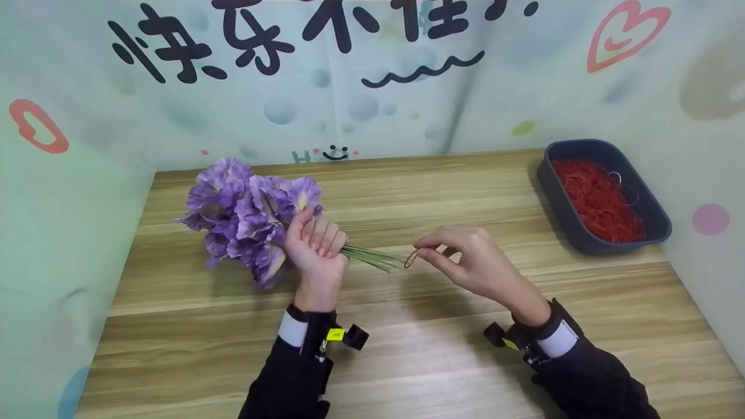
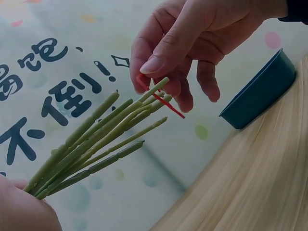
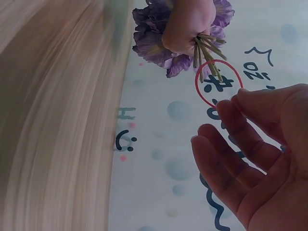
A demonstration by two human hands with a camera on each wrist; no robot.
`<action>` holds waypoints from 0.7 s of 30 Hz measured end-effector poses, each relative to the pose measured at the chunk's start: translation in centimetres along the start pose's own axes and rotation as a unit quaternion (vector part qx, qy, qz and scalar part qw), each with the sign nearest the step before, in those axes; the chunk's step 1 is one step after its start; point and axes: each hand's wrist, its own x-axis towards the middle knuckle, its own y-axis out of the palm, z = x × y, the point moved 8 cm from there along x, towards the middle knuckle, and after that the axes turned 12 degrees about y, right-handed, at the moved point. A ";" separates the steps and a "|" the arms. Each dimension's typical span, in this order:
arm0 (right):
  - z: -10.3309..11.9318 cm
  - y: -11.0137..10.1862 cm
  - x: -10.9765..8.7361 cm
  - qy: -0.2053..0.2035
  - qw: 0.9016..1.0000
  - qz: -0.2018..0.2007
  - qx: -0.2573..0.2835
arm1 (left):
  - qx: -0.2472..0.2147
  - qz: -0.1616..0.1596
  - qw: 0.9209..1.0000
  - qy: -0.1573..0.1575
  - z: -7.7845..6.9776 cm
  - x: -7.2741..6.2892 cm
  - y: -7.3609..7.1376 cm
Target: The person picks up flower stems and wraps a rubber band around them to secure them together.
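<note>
A bunch of purple artificial flowers (image 1: 241, 209) is gripped by my left hand (image 1: 317, 247), fingers curled round the stems just below the blooms. The green stems (image 2: 91, 139) stick out of the fist toward the right, their cut ends spread slightly apart. Between thumb and index finger, my right hand (image 1: 474, 259) pinches a thin red rubber band (image 3: 198, 86). In the left wrist view the band lies across some stem tips; the right wrist view shows it as a round loop by the stem ends. My right hand's other fingers are loosely bent.
A dark blue plastic tub (image 1: 605, 247) with many red rubber bands (image 1: 599, 201) stands at the back right of the wood-grain table (image 1: 396, 361). Behind and beside the table hangs a pale printed backdrop (image 1: 361, 116) with black lettering.
</note>
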 end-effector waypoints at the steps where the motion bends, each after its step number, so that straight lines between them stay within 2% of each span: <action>1: 0.0 0.1 0.0 0.001 1.000 0.001 0.001 | 0.002 -0.001 1.000 0.001 0.0 0.0 0.0; 7: 0.2 0.5 0.1 -0.001 1.000 0.009 0.016 | 0.004 -0.007 1.000 -0.001 0.2 -0.2 0.0; 14: 0.4 0.9 0.0 -0.018 1.000 0.005 0.024 | -0.011 -0.008 1.000 -0.020 0.6 -0.3 0.1; 21: 0.5 1.2 0.0 -0.017 1.000 0.009 0.020 | 0.009 -0.003 1.000 -0.012 0.8 -0.5 0.0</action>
